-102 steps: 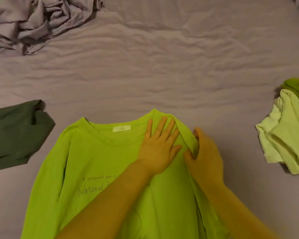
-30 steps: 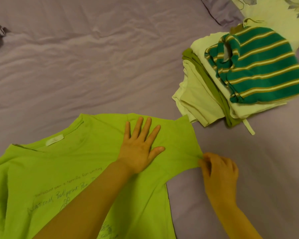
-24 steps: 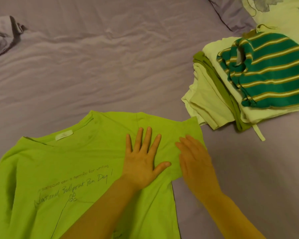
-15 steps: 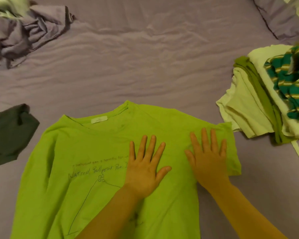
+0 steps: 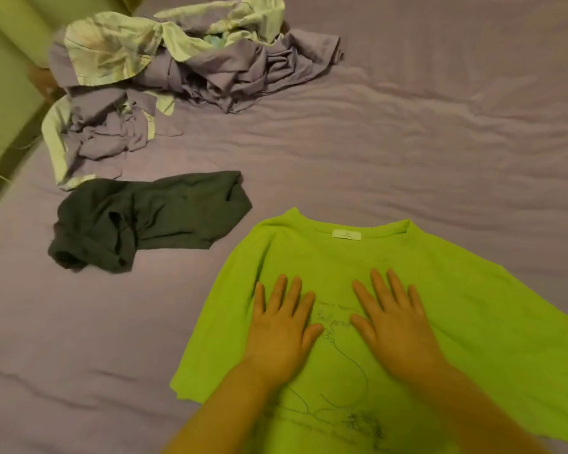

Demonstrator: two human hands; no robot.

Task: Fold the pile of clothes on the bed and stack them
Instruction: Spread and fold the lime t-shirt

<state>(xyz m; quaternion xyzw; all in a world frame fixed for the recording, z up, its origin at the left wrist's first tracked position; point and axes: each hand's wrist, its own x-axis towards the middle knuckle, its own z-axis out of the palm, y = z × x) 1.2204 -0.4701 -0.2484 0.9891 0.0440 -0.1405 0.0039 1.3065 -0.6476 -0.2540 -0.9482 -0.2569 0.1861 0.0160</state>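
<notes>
Pressing both hands flat on green shirt point(image 5: 456, 290)

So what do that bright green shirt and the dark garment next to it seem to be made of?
The bright green shirt looks like soft matte cotton jersey: it lies flat under both palms, creases gently, has no sheen and carries a sewn neck label. The dark garment seems a similar thin knit, limp and bunched in soft folds, dull-surfaced. The exact fibre of either cannot be told by sight.
</notes>
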